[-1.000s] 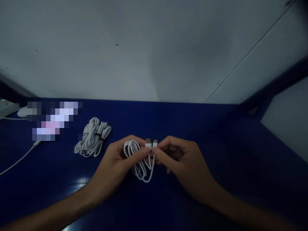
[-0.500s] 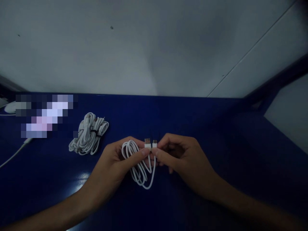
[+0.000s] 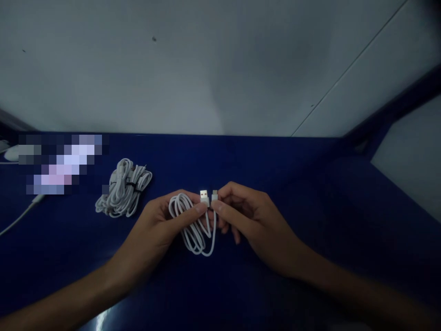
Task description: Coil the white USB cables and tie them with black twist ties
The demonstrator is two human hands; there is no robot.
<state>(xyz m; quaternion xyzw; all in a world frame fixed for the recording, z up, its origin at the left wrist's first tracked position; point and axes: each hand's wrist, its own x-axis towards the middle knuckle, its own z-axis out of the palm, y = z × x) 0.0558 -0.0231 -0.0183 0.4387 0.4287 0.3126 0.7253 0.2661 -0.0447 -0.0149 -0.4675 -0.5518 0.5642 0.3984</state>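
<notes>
A coiled white USB cable [image 3: 193, 236] is held between my two hands above the blue table. My left hand [image 3: 168, 220] is closed on the coil, its thumb pressing just below the larger USB plug [image 3: 204, 196]. Thumb and forefinger of my right hand [image 3: 251, 218] pinch the smaller plug [image 3: 215, 196] at the cable's other end. Both metal tips point away from me, side by side with a narrow gap. Some of the left fingers are hidden behind the loops.
Left of my hands lies a pile of white cables [image 3: 122, 191], bound with dark ties. Farther left, a blurred-out bright object [image 3: 65, 165] has a white cord [image 3: 19, 219] running from it. A grey wall [image 3: 172, 82] rises behind the blue table [image 3: 241, 161].
Both hands and the cable have shifted slightly up and left in view, as has the whole scene. The larger plug's metal now catches the light. The grip is unchanged.
</notes>
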